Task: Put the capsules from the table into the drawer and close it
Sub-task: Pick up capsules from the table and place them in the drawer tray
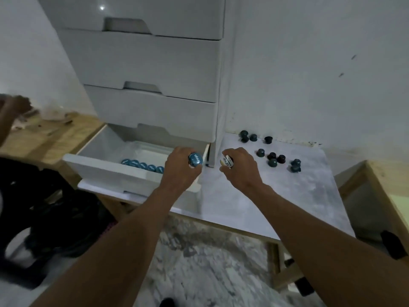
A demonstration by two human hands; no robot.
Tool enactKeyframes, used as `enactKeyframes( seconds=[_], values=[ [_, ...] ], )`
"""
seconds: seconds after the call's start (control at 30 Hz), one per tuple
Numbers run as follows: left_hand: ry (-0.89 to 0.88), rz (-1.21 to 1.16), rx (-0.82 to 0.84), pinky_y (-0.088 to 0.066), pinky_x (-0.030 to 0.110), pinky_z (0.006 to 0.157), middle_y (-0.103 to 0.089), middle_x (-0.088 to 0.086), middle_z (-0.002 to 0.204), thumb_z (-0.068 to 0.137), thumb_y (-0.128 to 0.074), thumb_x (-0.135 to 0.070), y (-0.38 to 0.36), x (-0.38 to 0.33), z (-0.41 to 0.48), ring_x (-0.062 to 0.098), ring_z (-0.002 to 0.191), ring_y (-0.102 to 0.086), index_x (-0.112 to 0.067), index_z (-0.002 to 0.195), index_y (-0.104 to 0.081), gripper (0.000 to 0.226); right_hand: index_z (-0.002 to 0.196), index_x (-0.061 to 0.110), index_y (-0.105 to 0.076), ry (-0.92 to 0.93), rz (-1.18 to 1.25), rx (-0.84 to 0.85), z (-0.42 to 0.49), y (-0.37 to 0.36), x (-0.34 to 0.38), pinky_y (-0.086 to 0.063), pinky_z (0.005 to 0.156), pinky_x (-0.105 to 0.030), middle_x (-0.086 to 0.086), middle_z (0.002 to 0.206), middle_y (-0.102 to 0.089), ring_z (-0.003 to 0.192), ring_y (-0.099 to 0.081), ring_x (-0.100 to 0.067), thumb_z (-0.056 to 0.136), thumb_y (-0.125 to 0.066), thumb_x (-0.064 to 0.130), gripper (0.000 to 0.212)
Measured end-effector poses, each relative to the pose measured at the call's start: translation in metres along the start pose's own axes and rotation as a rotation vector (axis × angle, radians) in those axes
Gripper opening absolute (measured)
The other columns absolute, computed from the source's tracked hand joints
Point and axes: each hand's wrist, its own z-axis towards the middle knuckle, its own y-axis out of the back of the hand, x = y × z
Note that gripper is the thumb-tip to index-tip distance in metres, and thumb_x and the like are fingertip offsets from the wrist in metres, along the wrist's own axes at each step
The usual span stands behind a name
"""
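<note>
Left hand (181, 168) grips a blue-lidded capsule (195, 160), fingers curled round it, lid facing the camera. It sits over the near right corner of the open drawer (99, 169). Right hand (242, 167) grips a white-lidded capsule (226, 161) the same way, above the tabletop (265, 200) just right of the drawer. The two hands are near each other but apart.

The drawer is the lowest one in the white drawer unit (155, 63) and is pulled out toward the near left. The drawers above it are closed. Inside it, a row of capsules (142, 165) with blue lids lies along the near wall, lids up.

Loose capsules (271, 156), dark teal and dark maroon, are scattered on the far right of the tabletop near the wall, well apart from the drawer. Most sit lid-down.
</note>
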Motion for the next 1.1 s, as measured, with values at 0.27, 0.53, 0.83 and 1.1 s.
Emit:
enactKeyframes(
  seconds=[0.27,0.53,0.83,1.1],
  values=[
    [0.067,0.081,-0.027,-0.039,0.022,0.085,-0.063,0.006,0.111,0.077,-0.074,-0.018,0.095,0.088,-0.018,0.019,0.100,-0.057,-0.011,0.115,-0.062,0.041,0.118,0.013,-0.059,0.080,0.052,-0.010,0.008,-0.069,0.112,-0.034,0.079,-0.023,-0.012,0.113,-0.059,0.104,-0.055,-0.027,0.079,-0.071,0.018,0.041],
    [-0.004,0.120,-0.022,-0.047,0.027,0.090,-0.065,0.006,0.113,0.078,-0.076,-0.024,0.176,0.173,-0.006,0.017,0.097,-0.060,-0.013,0.118,-0.062,0.044,0.118,0.010,-0.058,0.080,0.037,-0.072,0.017,-0.135,0.208,-0.031,0.080,-0.020,-0.009,0.114,-0.060,0.102,-0.054,-0.024,0.082,-0.070,0.019,0.039],
    [-0.028,0.095,0.034,-0.051,0.028,0.088,-0.062,0.006,0.112,0.077,-0.076,-0.026,0.192,0.228,0.035,0.017,0.095,-0.060,-0.014,0.120,-0.061,0.046,0.118,0.006,-0.060,0.032,-0.031,-0.018,0.053,-0.169,0.240,-0.032,0.083,-0.021,-0.014,0.115,-0.057,0.106,-0.053,-0.026,0.081,-0.070,0.012,0.039],
    [-0.012,0.145,0.148,-0.051,0.030,0.085,-0.063,0.004,0.108,0.077,-0.075,-0.024,0.173,0.262,0.098,0.018,0.094,-0.061,-0.016,0.117,-0.062,0.042,0.112,0.007,-0.063,0.006,-0.050,0.034,0.125,-0.206,0.219,-0.034,0.083,-0.023,-0.013,0.110,-0.057,0.102,-0.054,-0.027,0.078,-0.072,0.009,0.035]
  ],
)
